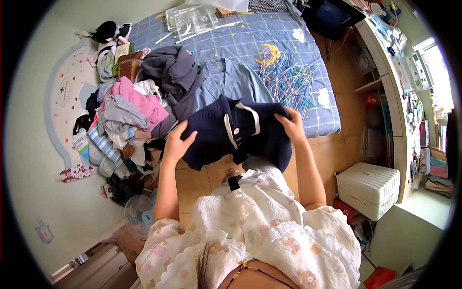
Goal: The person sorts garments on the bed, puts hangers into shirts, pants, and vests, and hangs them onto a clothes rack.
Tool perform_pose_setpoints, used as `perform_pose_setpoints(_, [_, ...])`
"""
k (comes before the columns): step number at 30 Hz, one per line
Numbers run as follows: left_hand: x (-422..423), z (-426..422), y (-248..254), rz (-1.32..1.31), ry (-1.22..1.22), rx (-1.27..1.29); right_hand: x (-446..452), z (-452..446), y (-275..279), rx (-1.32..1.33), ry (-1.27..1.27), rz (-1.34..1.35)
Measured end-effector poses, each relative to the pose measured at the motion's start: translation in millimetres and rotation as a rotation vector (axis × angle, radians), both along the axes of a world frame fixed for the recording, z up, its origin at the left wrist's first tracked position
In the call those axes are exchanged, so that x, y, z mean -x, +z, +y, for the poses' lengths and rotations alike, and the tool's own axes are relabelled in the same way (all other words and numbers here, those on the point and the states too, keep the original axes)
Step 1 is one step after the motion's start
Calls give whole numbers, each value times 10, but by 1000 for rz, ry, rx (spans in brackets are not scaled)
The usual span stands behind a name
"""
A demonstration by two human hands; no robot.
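A dark navy ribbed knit cardigan [207,126] with white trim and a pale button is stretched between my two hands, in front of my body at the bed's near edge. My left hand [179,139] pinches its left side, thumb on top. Fingers of my right hand [291,125] grip the upper right corner. The lower part of the knit hangs loosely toward the floor. Just beyond it, a blue-grey shirt [231,79] lies spread on the bed, with a hanger hook at its collar. A dark grey garment [173,72] lies bunched beside that shirt.
A heap of mixed clothes [127,113] covers the bed's left side. Several tangled wire hangers [288,79] lie to the right on the blue checked bedspread [231,41]. Clear plastic organisers [192,21] sit farther back. A white suitcase [368,188] stands right, a fan [139,214] left.
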State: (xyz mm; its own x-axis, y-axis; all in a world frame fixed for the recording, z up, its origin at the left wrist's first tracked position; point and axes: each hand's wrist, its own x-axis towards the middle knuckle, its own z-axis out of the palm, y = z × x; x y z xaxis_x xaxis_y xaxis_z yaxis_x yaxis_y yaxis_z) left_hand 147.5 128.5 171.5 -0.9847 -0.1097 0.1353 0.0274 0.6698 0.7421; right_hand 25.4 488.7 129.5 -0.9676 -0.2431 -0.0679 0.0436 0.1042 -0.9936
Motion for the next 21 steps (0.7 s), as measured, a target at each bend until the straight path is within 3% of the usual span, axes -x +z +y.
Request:
perform_pose_setpoints(9, [668,316,-635,-308,19,-17,727,52,-1295,-178,-5,-297])
perform_pose_setpoints(15, [882,473,-846,-468,61,-3,1342,467,-2153,-322,140,-307])
perform_pose_setpoints(16, [929,485,-838,-516,78,3,1502,587,-2390,-323,50,-348])
perform_pose_setpoints(19, [1044,477,-810,-630,130,19,2108,887,-2465,-833,-32,79])
perform_pose_setpoints(21, [1105,450,-835,-662,159,18,2480,913,-2233,-1089,31,-64])
